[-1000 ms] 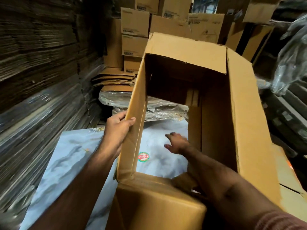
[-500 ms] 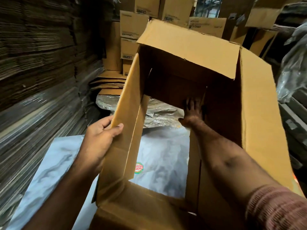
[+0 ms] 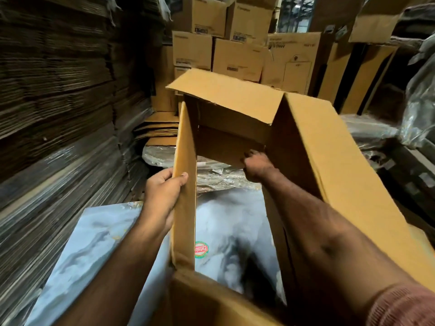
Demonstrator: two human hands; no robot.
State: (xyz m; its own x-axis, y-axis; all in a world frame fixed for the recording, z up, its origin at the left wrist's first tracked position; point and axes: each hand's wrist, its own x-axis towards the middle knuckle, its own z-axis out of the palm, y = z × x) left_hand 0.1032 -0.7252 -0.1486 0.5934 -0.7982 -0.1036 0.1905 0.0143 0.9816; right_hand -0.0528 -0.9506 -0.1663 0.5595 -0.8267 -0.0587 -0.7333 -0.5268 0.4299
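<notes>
The box (image 3: 329, 161) that my left hand (image 3: 162, 194) and my right hand (image 3: 256, 167) hold is brown cardboard, matt and a little rough. Under the box lies a smooth, shiny sheet (image 3: 106, 231) that looks like grey and white stone, with a glossy round sticker (image 3: 201, 249) on it, and just behind the box is crinkly clear plastic wrap (image 3: 219, 177) that shines. Left of the box stand stacks (image 3: 58, 78) of flat matt cardboard, the low ones in shiny film, and my sleeve (image 3: 404, 307) by the box's near right side is soft ribbed knit cloth.
</notes>
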